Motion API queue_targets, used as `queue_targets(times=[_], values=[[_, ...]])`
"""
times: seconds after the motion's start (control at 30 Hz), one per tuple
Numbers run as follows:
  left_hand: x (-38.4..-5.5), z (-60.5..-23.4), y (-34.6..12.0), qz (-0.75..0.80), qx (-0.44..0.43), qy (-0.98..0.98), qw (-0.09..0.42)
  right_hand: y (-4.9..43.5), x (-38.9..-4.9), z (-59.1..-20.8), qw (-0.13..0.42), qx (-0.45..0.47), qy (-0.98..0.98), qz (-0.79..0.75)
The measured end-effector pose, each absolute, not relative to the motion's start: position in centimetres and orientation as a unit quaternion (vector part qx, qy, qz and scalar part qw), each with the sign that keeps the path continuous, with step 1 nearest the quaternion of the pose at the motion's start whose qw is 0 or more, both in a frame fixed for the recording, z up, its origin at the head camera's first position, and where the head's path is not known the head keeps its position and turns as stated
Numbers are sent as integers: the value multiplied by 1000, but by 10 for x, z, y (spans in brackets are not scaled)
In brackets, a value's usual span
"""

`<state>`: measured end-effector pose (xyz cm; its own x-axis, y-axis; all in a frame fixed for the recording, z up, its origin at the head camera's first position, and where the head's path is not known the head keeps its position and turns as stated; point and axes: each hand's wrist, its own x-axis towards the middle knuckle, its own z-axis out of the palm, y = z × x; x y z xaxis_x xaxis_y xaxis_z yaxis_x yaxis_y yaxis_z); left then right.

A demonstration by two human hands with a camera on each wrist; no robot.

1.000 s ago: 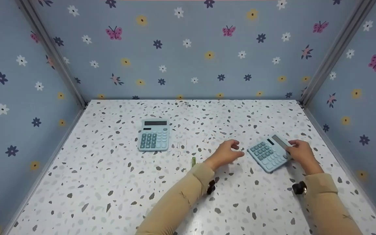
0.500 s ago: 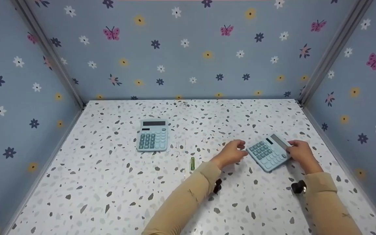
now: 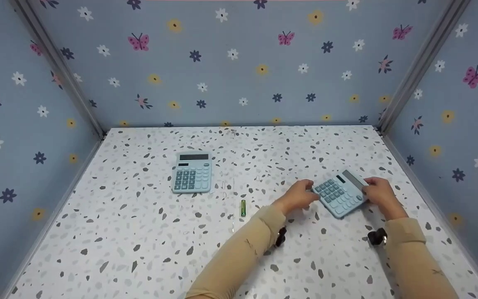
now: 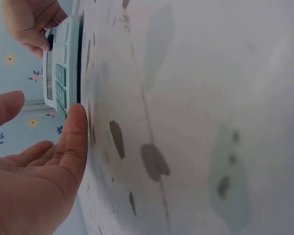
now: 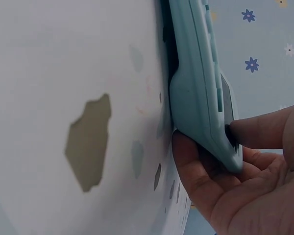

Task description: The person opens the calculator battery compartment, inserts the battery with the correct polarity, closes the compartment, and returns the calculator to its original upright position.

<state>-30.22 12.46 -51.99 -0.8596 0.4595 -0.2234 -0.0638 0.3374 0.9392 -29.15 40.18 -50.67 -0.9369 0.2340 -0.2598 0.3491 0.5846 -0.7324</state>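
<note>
Held calculator (image 3: 340,194) lies askew on the right part of the desk (image 3: 110,232), display end turned toward the right edge. Your right hand (image 3: 381,194) pinches that end, thumb on the upper face, fingers underneath; your left hand (image 3: 297,195) is spread, thumb apart from fingers, close by the opposite, keypad end, contact uncertain. Whether the body is wholly clear of the desk, you can't tell from these views. Handling, estimated: light, rigid plastic, smooth enough to slide a little if pinched loosely; the display (image 3: 354,178) is probably the weakest part, so keep thumb pressure on the rim beside it. Best hold for you: the thick display end and the opposite short edge, or both long sides, off the keys (image 3: 330,191). Count: calculators, two, the other calculator (image 3: 192,173) left of centre, nearer the back edge; green battery, by its look (image 3: 243,208), one, between them but nearer you; hands, two. Faint marks beside the other calculator: too indistinct to count.
</note>
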Motion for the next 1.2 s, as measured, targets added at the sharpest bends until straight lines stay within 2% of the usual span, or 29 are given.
queue_targets(times=[0.47, 0.97, 1.2], values=[[-305, -521, 132, 563, 109, 785, 233, 399, -290, -507, 57, 167, 887, -427], [-310, -521, 126, 614, 90, 767, 162, 391, -290, -497, 45, 158, 881, -445], [-310, -518, 122, 630, 75, 757, 158, 384, -290, -490, 29, 148, 885, -441]])
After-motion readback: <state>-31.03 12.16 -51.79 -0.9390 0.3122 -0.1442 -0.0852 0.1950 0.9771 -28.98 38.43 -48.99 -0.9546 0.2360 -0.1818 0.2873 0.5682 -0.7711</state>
